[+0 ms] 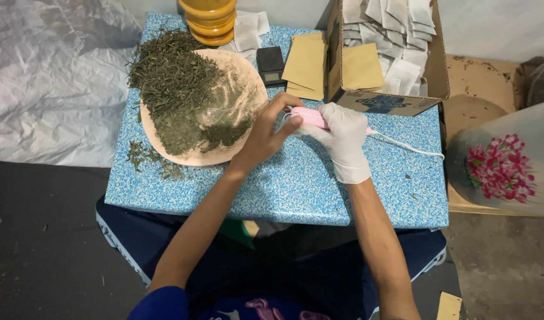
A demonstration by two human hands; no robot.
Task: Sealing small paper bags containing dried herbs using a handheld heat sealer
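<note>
From the head camera I look straight down on a small desk (295,189) covered in blue speckled paper. My right hand (343,139), in a white glove, is closed around a pink handheld sealer (310,117). The sealer lies nearly level, its long axis running left to right across the middle of the desk, with a white cord (408,146) trailing off its right end toward the desk's right edge. My bare left hand (266,133) comes in from the left, thumb and fingers pinched at the sealer's left end; whether something thin sits between those fingertips I cannot tell. Both hands meet at the tool, the right one carrying it, the left only touching its tip.

Just left of the left hand sits a pale round plate (242,68) heaped with dried green leaves (177,83), some spilled on the desk. Behind the hands are a small black scale (270,64), a stack of tan envelopes (306,62) and a cardboard box (390,101) holding white sachets (396,24). A yellow jar (208,18) stands at the far edge. Nothing lies between the hands and the plate.
</note>
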